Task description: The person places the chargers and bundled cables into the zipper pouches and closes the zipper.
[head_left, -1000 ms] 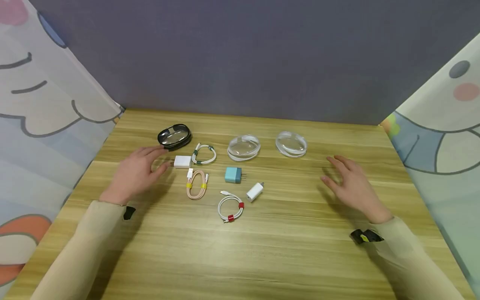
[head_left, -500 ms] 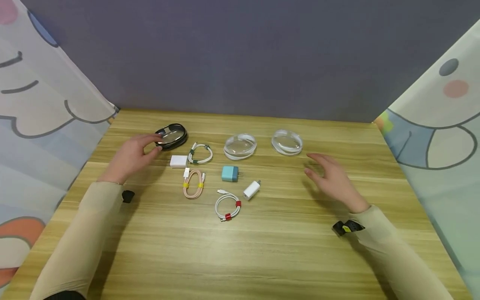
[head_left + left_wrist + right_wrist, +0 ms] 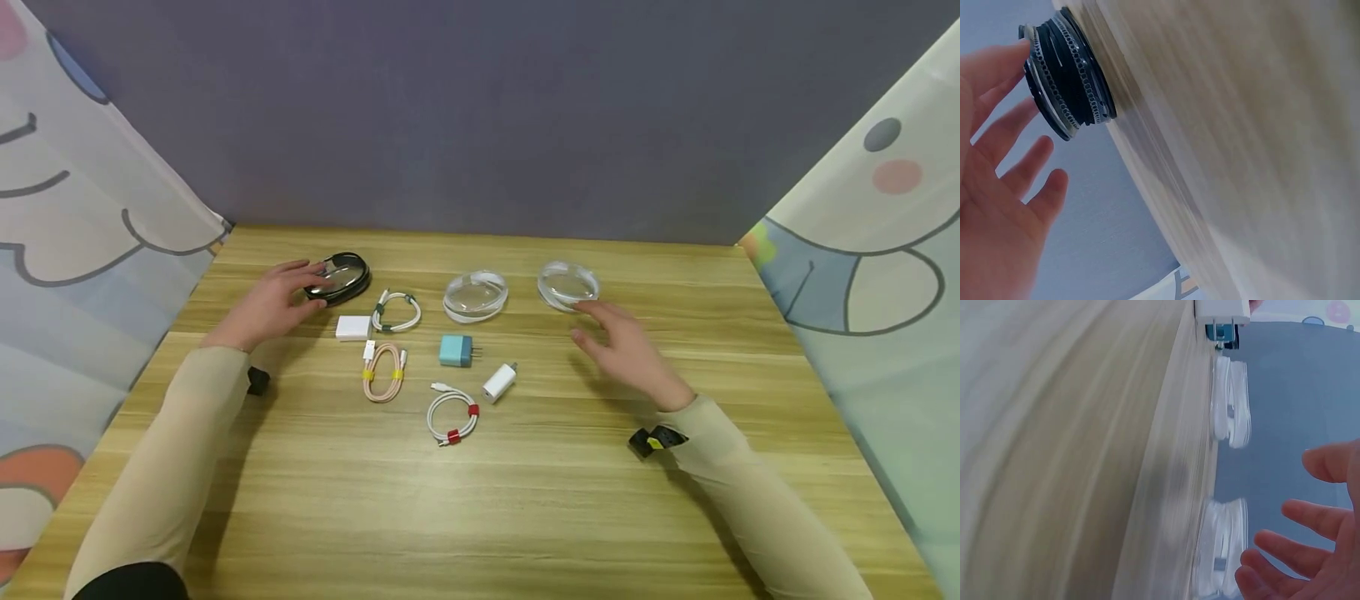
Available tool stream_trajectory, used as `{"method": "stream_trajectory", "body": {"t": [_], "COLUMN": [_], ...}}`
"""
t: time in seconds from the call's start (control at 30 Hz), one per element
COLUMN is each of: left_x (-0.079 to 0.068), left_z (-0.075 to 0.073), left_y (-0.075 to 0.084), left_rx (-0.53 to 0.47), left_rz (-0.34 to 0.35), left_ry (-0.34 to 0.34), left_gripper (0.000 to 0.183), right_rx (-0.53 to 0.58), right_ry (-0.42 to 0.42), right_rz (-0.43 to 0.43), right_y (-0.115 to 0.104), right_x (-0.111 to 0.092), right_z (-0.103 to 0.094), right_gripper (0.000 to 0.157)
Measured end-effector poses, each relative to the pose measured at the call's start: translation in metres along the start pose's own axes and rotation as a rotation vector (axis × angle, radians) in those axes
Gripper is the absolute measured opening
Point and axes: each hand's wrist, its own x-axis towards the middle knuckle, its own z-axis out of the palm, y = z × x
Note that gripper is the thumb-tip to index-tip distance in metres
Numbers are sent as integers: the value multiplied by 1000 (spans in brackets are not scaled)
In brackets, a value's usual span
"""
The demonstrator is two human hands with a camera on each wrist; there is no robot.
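Observation:
The black oval case (image 3: 363, 288) with a clear top lies at the back left; in the left wrist view its side (image 3: 1067, 74) has two zipper-like lines. My left hand (image 3: 267, 308) reaches over its near left side with loosely spread fingers, a fingertip right at the rim in the left wrist view. A clear oval case with a white rim (image 3: 551, 297) lies at the back right. My right hand (image 3: 628, 353) is close in front of it, fingers apart and holding nothing. Another white-rimmed clear case (image 3: 459, 314) lies between them.
Between the hands on the wooden table (image 3: 420, 517) lie a white charger (image 3: 352, 328), a teal charger (image 3: 453, 351) and a second white charger (image 3: 499, 383). Near them are a green-tied white cable (image 3: 397, 326), a pink cable (image 3: 384, 395) and a red-tied white cable (image 3: 432, 425).
My left hand has moved forward until its fingers overlap the black case. My right hand has come in from the right to the right-hand clear case. The objects lie as before.

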Motion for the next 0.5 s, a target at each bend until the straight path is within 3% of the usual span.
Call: {"method": "stream_trajectory", "body": {"t": [0.23,0.5], "left_x": [6,6], "left_z": [0,-2], "left_y": [-1,0], "left_rx": [36,43], "left_rz": [0,-15], "left_ry": [-56,-72], "left_gripper": [34,36], "right_rx": [18,46], "right_ry": [-14,-33], "right_rz": [-50,-58], "right_y": [-13,-24], "right_x": [8,18], "right_z": [11,15], "right_gripper": [44,42]}}
